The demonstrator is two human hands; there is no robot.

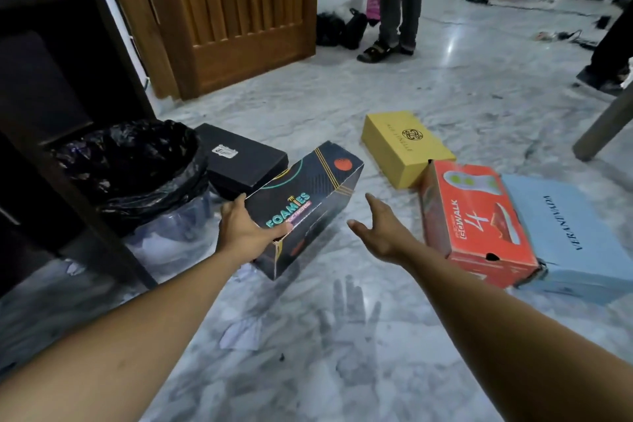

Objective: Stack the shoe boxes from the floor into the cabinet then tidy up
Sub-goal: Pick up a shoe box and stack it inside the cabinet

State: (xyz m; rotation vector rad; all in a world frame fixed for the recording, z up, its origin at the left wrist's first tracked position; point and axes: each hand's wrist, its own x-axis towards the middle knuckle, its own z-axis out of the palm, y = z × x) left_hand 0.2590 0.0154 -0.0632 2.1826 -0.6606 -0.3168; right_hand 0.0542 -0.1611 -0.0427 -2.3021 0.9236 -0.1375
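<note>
**A:** What are your hands doing?

**B:** My left hand (246,233) grips the near left corner of the dark cardboard FOAMIES box (308,195), the one with teal lettering and an orange dot. My thumb lies over its lid and my fingers run along its left side. My right hand (380,233) is spread and holds nothing. It hangs just right of the FOAMIES box, fingers straight and thumb out.

**A:** Is that box off the grey marble floor (342,336)?

**B:** I cannot tell. Its near end sits low over the tiles.

**A:** Where are the others?

**B:** A flat black box with a small white label (239,161) lies just behind the FOAMIES box, touching its left side. A mustard-yellow box with a round black emblem (406,147) is behind and to the right. An orange-red box printed WALK 4 (476,219) is well to the right, and a pale blue box with dark lettering (565,236) sits against its far side.

**A:** And the cabinet?

**B:** The dark wooden cabinet (51,79) stands left of the FOAMIES box. A clear bin lined with a black plastic bag (137,164) sits between them. Behind are a brown slatted wooden door (222,10) and a standing person in grey trousers (397,10).
</note>
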